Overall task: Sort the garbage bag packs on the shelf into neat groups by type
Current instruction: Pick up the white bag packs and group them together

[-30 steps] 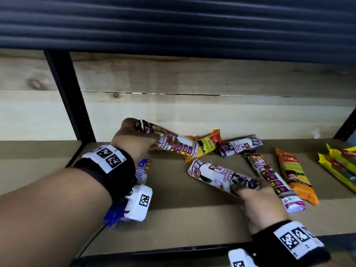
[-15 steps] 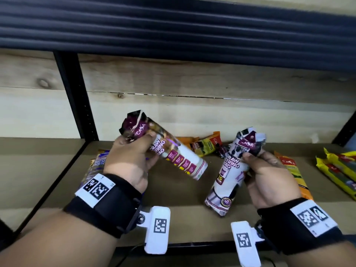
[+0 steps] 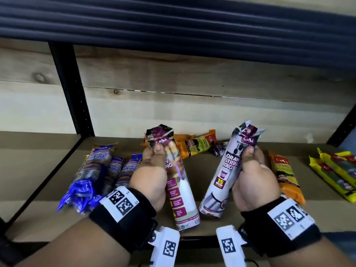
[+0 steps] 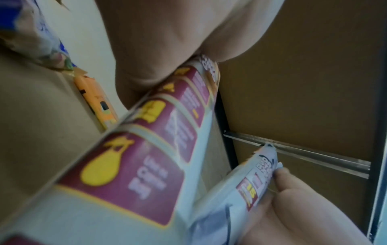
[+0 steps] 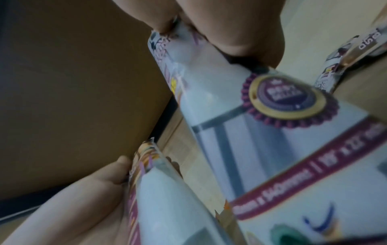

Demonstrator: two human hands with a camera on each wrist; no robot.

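Note:
My left hand (image 3: 154,166) grips a white and maroon drawstring bag pack (image 3: 181,191) near its top, holding it nearly upright above the shelf front; the same pack (image 4: 134,157) fills the left wrist view. My right hand (image 3: 252,176) grips a second drawstring bag pack (image 3: 225,176) the same way, beside the first; it (image 5: 261,132) shows close up in the right wrist view. Blue singlet-handle packs (image 3: 92,176) lie grouped at the left. Orange packs (image 3: 196,146) lie at the back, with one more (image 3: 287,176) to the right of my right hand.
Yellow packs (image 3: 337,174) lie at the far right of the brown shelf board (image 3: 327,214). Another drawstring pack (image 3: 219,148) lies at the back centre. A black upright post (image 3: 71,89) stands at the left, with wooden boards behind and a dark shelf above.
Both hands have lifted their drawstring packs off the shelf and brought them upright, side by side, toward the front. The view has tilted, showing the blue packs at the left.

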